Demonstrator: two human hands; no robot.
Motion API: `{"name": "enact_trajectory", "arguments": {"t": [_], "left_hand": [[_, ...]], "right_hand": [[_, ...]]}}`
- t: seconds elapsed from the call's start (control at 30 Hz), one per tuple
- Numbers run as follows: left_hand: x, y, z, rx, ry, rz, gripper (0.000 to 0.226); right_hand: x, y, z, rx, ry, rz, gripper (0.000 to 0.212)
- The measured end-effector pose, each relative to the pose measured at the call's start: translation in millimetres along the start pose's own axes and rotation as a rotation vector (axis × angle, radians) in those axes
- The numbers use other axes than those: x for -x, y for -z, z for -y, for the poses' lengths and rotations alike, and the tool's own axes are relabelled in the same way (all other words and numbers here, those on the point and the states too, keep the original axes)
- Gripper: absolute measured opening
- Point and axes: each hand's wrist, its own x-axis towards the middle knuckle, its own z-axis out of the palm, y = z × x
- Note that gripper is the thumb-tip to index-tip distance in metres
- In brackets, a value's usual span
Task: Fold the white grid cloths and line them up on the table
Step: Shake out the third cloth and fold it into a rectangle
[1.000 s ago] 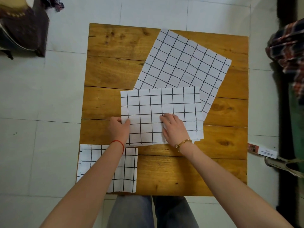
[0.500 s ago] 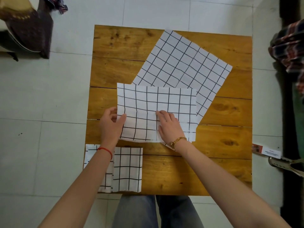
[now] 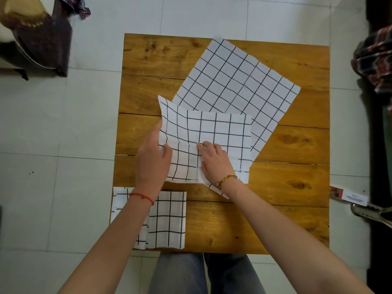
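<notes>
half-folded grid cloth (image 3: 214,132) sits mid-table (image 3: 286,187), its left edge lifted and curling. left hand (image 3: 152,160) has that edge in its grip, thumb on top and fingers underneath. right hand (image 3: 216,162) lies flat on the cloth just right of it, fingers straight, pressing down near the fold line. unfolded grid cloth (image 3: 237,81) lies skewed at 1 o'clock, its near corner tucked under the half-folded one. finished folded cloth (image 3: 167,219) rests at 7 o'clock by the table's near-left corner, partly under the left forearm.
</notes>
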Motion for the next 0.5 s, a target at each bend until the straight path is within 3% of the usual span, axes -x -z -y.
{"name": "enact_trajectory", "arguments": {"t": [0.13, 0.37, 0.5], "left_hand": [[-4, -1, 5, -0.040, -0.046, -0.048, 0.040], [-10, -2, 7, 0.110, 0.206, -0.003, 0.048], [-10, -1, 10, 0.140, 0.257, 0.027, 0.049]], "right_hand": [[1, 1, -1, 0.000, 0.009, 0.002, 0.058], [1, 2, 0, -0.008, 0.000, 0.005, 0.053], [1, 3, 0, -0.016, 0.003, -0.002, 0.052]]}}
